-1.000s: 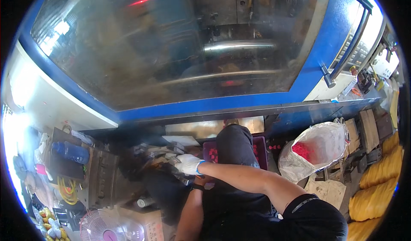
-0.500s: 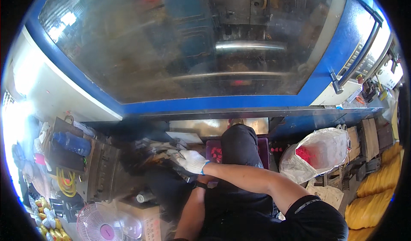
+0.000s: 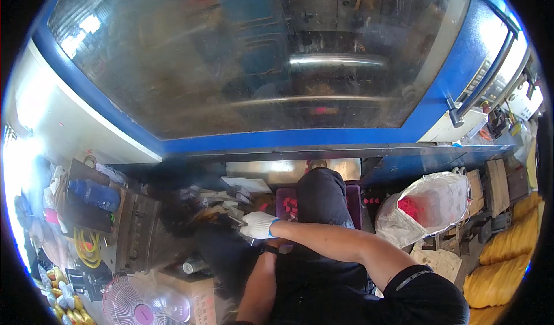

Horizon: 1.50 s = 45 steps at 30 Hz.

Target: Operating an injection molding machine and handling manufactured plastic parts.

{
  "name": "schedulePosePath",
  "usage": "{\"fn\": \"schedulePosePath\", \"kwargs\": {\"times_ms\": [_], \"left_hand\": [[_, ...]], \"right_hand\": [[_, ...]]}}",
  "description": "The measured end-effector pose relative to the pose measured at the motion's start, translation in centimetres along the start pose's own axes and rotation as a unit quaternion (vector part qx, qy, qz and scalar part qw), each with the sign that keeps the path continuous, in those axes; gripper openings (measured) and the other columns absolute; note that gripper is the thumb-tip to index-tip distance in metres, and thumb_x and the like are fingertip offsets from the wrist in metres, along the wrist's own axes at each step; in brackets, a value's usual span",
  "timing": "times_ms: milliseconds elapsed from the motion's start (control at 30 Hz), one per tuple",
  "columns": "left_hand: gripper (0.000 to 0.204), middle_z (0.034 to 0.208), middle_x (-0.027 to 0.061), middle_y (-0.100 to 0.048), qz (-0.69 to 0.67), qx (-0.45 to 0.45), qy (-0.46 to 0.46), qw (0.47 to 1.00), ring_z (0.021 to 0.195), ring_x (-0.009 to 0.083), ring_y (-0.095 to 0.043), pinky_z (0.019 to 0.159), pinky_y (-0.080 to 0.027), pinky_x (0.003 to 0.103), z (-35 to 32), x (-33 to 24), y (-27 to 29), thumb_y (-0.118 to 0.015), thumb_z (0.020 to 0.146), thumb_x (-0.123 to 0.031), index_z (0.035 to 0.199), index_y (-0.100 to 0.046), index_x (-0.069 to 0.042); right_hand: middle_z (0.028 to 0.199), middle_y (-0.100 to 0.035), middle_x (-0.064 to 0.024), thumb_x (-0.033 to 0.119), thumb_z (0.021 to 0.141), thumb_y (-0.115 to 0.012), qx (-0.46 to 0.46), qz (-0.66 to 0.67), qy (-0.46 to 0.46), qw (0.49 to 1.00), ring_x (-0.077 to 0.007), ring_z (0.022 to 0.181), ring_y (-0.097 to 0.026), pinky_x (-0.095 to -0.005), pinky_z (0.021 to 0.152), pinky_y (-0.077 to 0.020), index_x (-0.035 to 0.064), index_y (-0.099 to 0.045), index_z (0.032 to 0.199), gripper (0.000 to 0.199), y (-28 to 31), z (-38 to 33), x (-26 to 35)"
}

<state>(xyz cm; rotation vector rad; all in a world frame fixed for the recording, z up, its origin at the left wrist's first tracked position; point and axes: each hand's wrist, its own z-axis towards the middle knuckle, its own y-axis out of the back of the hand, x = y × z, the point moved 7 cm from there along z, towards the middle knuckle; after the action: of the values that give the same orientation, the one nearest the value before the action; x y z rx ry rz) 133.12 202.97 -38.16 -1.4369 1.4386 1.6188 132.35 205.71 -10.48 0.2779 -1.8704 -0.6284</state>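
Observation:
My right hand [image 3: 257,225], in a white knit glove with a blue cuff edge, reaches across my lap from the right. Its fingers are curled, and a thin greyish piece [image 3: 235,220] pokes out past them; its kind is too small to make out. My left hand [image 3: 279,242] lies beneath the right forearm, with a dark band [image 3: 270,249] at its wrist. The right arm hides the left fingers. Just beyond the hands, a purple crate [image 3: 279,197] holds small red pieces [image 3: 290,207] beside my dark-trousered leg.
A blue-framed machine door [image 3: 277,139] with a window spans the front. To the right stands a white woven sack [image 3: 392,221] with red bits inside. On the left are a blue bottle [image 3: 95,194], a coiled yellow hose [image 3: 86,250], a fan [image 3: 135,302] and a can [image 3: 195,265].
My right hand has drawn back slightly toward me, and its fingers look more curled. The thin greyish piece now shows at the fingertips. My left arm has barely moved.

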Motion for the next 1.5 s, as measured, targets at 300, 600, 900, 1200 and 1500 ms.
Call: {"fn": "schedulePosePath", "kwargs": {"times_ms": [300,600,900,1200,1500], "left_hand": [[0.024,0.102,0.0067,-0.063,-0.093,0.021,0.097,0.991,0.078,0.0323,-0.062,0.074,-0.052,0.044,1.8,3.4,-0.4,-0.066,0.091,-0.036,0.103,-0.065,-0.015],[0.024,0.095,0.0052,-0.063,-0.18,0.036,0.187,0.965,0.075,0.029,-0.061,0.071,-0.051,0.043,1.0,7.3,0.0,-0.068,0.09,-0.036,0.099,-0.065,-0.014],[0.024,0.089,0.0037,-0.064,-0.259,0.066,0.276,0.923,0.072,0.0256,-0.06,0.069,-0.05,0.041,0.2,10.9,0.3,-0.071,0.09,-0.035,0.096,-0.066,-0.013],[0.024,0.083,0.0022,-0.064,-0.335,0.088,0.362,0.865,0.07,0.0223,-0.059,0.066,-0.049,0.04,0.5,13.2,-0.9,-0.074,0.089,-0.035,0.092,-0.066,-0.012],[0.025,0.077,0.0009,-0.064,-0.399,0.086,0.425,0.808,0.067,0.0193,-0.058,0.064,-0.049,0.038,0.1,12.5,-1.2,-0.076,0.088,-0.035,0.089,-0.066,-0.011]], "right_hand": [[0.085,-0.066,-0.0281,0.033,0.078,-0.058,0.027,-0.036,0.002,0.999,-0.0447,0.081,-0.066,-0.0497,0.073,-0.05,0.0005,-0.071,0.086,0.036,0.2,-0.7,0.1],[0.085,-0.066,-0.0285,0.03,0.076,-0.061,0.06,-0.037,0.011,0.997,-0.0446,0.082,-0.066,-0.0496,0.074,-0.0501,-0.0004,-0.071,0.086,0.034,-0.4,-1.1,0.5],[0.096,-0.069,-0.0287,0.03,0.076,-0.062,0.037,-0.05,-0.047,0.997,-0.0457,0.092,-0.069,-0.0523,0.08,-0.0539,-0.0013,-0.074,0.096,0.039,-0.7,-0.9,0.2],[0.096,-0.069,-0.0293,0.019,0.078,-0.059,0.035,-0.043,-0.019,0.998,-0.045,0.091,-0.069,-0.0516,0.081,-0.0535,-0.0034,-0.074,0.095,0.031,-0.7,-1.2,0.6],[0.096,-0.07,-0.0279,0.017,0.077,-0.059,0.039,-0.049,0.0,0.998,-0.0446,0.092,-0.069,-0.0503,0.08,-0.0545,-0.0028,-0.073,0.095,0.03,-0.4,-0.9,2.6]]}}
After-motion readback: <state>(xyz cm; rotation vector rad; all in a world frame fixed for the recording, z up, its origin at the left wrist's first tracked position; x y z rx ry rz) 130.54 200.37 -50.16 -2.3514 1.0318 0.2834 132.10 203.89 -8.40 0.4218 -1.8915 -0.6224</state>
